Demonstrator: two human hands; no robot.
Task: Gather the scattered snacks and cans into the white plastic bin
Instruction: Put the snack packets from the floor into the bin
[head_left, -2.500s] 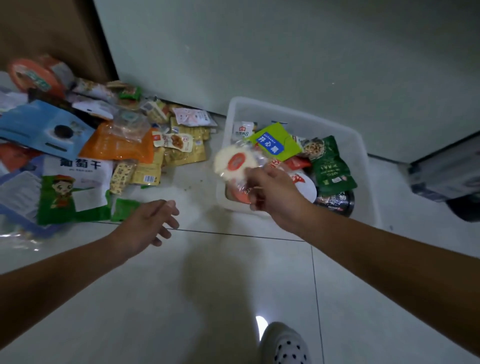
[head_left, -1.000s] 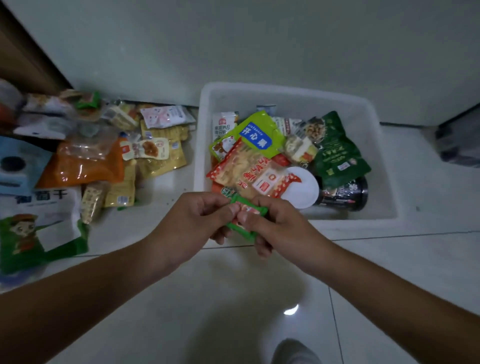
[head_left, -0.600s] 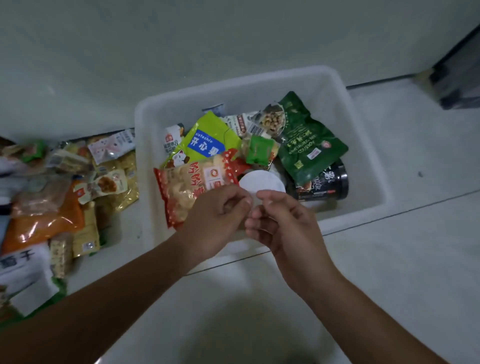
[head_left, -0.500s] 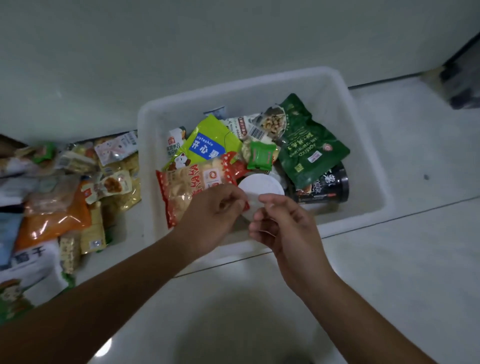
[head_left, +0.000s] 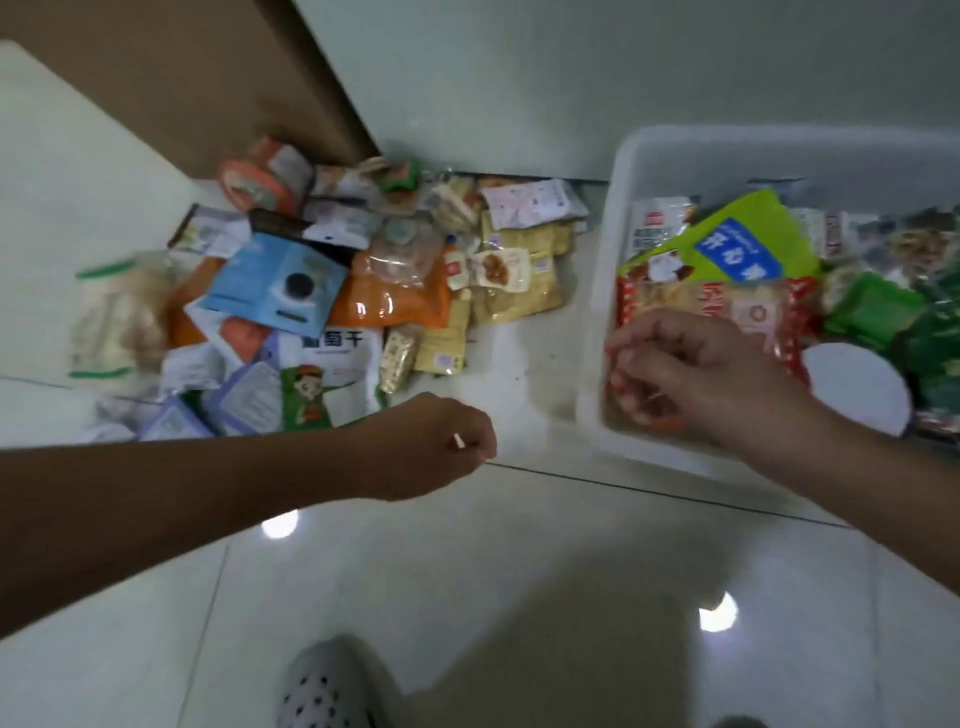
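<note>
The white plastic bin (head_left: 779, 150) stands at the right and holds a lime-green bag (head_left: 737, 239), a red snack bag (head_left: 727, 306), a small green packet (head_left: 872, 306) and a white round lid (head_left: 857, 389). My right hand (head_left: 701, 374) hovers over the bin's front-left corner above the red bag, fingers loosely curled, nothing held. My left hand (head_left: 431, 447) is a fist over the floor left of the bin, with a tiny white scrap (head_left: 458, 440) showing between its fingers. Scattered snacks lie at the left: an orange bag (head_left: 389, 301), a blue pack (head_left: 280, 286), a white-and-green bag (head_left: 332, 374).
A brown panel (head_left: 208, 78) stands behind the pile, meeting the pale wall (head_left: 571, 62). Glossy floor tiles (head_left: 519, 571) spread in front. My spotted shoe (head_left: 327, 686) is at the bottom edge.
The small green packet now lies in the bin. My hands have parted: the left pulled back over the floor left of the bin. The view swung left, showing the pile again.
</note>
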